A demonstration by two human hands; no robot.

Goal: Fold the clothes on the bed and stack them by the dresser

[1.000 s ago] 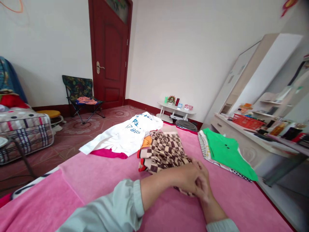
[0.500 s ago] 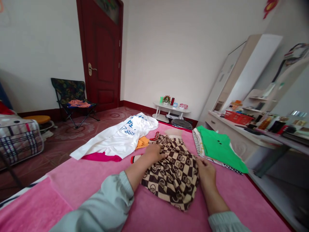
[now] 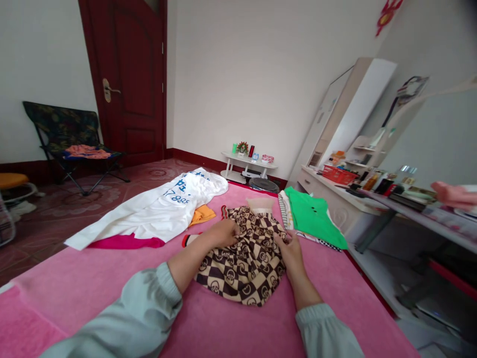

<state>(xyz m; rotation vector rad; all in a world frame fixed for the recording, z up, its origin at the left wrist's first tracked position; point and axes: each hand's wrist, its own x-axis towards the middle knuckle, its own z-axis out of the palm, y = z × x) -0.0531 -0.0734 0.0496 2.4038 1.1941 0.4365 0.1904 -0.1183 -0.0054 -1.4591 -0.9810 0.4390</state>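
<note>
A brown and beige checkered dress (image 3: 242, 271) lies gathered on the pink bed cover (image 3: 223, 328), with a pale sheer piece at its top and a red-trimmed sleeve at the left. My left hand (image 3: 224, 232) has its fingers curled on the upper left of the dress, closed on the cloth; its fingertips are partly hidden. On the right edge, my right hand (image 3: 291, 250) grips the fabric between thumb and fingers. To the left spreads a white shirt (image 3: 160, 209) with blue lettering. An orange cloth (image 3: 202, 215) lies between shirt and dress.
Folded clothes with a green garment (image 3: 313, 214) on top lie at the bed's right. Beyond stands a dressing table with a red basket (image 3: 338, 174) and bottles. A folding chair (image 3: 70, 134) stands left near the dark red door (image 3: 130, 79). A low white table (image 3: 249, 160) is at the back wall.
The view has turned right, so things appear shifted left. My right hand has moved up along the dress's right side. The dress looks more bunched in its middle.
</note>
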